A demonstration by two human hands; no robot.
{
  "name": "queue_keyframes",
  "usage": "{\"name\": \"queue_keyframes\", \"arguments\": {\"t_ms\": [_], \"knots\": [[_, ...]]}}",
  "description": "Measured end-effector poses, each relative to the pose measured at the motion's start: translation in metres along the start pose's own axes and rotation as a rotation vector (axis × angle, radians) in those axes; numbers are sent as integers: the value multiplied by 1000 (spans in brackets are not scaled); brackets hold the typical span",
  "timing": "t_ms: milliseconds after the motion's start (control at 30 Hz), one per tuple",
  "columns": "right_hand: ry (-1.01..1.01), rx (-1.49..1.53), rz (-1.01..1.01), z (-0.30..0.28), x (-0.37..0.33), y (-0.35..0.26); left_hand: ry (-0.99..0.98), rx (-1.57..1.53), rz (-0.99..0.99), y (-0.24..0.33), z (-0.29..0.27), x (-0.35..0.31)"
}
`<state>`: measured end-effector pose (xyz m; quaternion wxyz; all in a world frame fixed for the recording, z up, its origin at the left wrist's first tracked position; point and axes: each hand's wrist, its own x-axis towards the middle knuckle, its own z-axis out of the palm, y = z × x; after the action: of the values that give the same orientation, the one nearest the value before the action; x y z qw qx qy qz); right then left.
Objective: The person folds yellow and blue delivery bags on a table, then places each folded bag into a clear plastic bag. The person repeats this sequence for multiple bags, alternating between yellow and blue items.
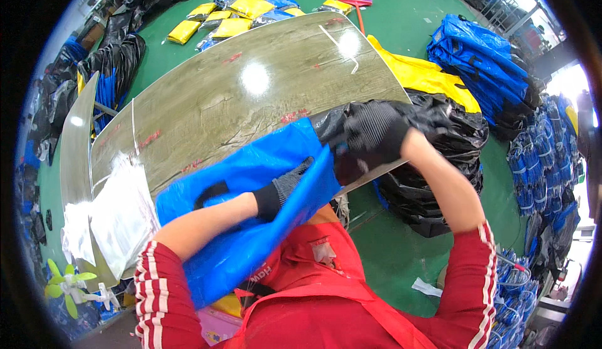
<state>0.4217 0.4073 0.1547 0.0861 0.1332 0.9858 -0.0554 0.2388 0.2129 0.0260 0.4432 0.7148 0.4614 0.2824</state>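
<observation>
A large blue and black plastic-like bag (pixel 251 155) lies partly on the table in front of me, its blue end hanging over the near edge toward my lap. My left hand (pixel 288 189), in a black and grey striped glove, reaches into a fold of the blue part. Its fingers look stretched out along the material, and the fold covers part of them. My right hand (pixel 376 133), gloved alike, is closed on the black end at the table's right side. Motion smears the material there, and its fingertips are partly hidden.
The wood-patterned table (pixel 207 92) has red marks. White sheets (pixel 125 217) lie at its left end, beside a green fan (pixel 69 283). Yellow and black bags (pixel 433 167) heap at the right, near a blue stack (pixel 476 61). Packed bundles (pixel 232 17) and a broom (pixel 357 1) lie beyond.
</observation>
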Motion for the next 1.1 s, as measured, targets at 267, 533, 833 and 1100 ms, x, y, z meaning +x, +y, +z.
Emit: {"name": "queue_keyframes", "arguments": {"t_ms": [267, 533, 833, 1100], "knots": [[-352, 308, 47, 79, 131, 63, 3, 382, 12, 23, -57, -119], [-254, 203, 327, 73, 104, 73, 904, -1024, -191, -26, -9, -358], [-239, -14, 542, 60, 89, 35, 1316, 530, -873, -18, 26, -288], [-114, -17, 398, 46, 66, 23, 742, 892, -185, 53, 21, -7]]}}
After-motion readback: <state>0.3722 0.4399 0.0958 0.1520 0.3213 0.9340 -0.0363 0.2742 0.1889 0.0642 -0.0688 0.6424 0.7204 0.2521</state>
